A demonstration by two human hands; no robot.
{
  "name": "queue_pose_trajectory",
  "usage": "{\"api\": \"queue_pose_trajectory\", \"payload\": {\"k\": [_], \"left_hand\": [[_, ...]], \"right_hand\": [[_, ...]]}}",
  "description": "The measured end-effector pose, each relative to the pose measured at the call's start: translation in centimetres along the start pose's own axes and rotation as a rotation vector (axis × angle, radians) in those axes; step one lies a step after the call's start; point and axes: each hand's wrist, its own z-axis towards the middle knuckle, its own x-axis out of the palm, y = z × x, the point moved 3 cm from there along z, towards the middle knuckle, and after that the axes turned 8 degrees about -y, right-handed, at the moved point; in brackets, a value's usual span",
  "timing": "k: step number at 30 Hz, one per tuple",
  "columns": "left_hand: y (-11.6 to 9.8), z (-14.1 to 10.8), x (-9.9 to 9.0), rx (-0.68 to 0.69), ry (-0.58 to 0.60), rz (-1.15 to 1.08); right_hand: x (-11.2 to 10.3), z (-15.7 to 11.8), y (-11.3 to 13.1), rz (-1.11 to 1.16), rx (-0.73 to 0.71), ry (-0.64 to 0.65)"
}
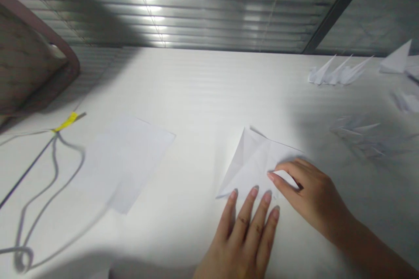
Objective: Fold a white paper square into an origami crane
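Note:
A creased sheet of white paper lies on the white table, slightly right of the middle. My left hand is spread out, its fingertips resting along the paper's near edge. With thumb and fingers pinched together, my right hand grips the paper's near right corner, which is lifted and bent over towards the middle. The thumb of my left hand is hidden.
On the left lie a plain white sheet and a looped grey cable with a yellow tag. Several folded paper pieces stand at the far right, with blurred ones nearer. Window blinds rise behind the table.

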Motion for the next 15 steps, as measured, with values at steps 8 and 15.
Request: {"api": "queue_pose_trajectory", "payload": {"k": [8, 15], "left_hand": [[-0.94, -0.34, -0.16, -0.022, 0.036, 0.075], [-0.78, 0.0, -0.42, -0.019, 0.045, 0.07]], "right_hand": [[-0.13, 0.07, 0.09, -0.008, 0.007, -0.021], [0.01, 0.0, -0.13, -0.011, -0.02, -0.03]]}}
